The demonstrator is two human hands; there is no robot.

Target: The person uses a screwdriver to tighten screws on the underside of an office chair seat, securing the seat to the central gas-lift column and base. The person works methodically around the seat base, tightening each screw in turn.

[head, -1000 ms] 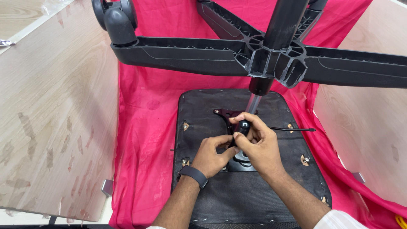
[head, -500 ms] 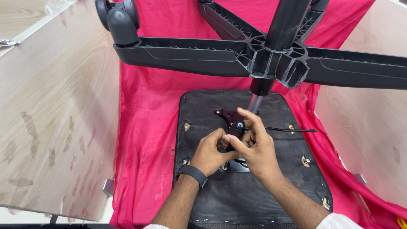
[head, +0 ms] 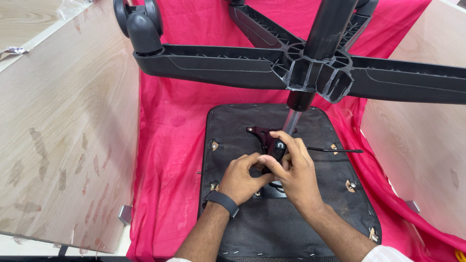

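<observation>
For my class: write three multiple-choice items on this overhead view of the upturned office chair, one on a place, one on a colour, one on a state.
1. Where does the black lever knob sit?
A. on the seat underside, between the two hands
B. on the wooden panel
C. on top of the caster

2. What colour is the cloth under the seat underside?
A. blue
B. pink-red
C. white

3. How is the chair base placed?
A. lying flat on the cloth
B. detached beside the seat
C. raised on its column above the seat

Answers: 1 A, the left hand and right hand close around it; 2 B, bright pink-red shows all round the seat; 3 C, its arms spread over the seat.
</observation>
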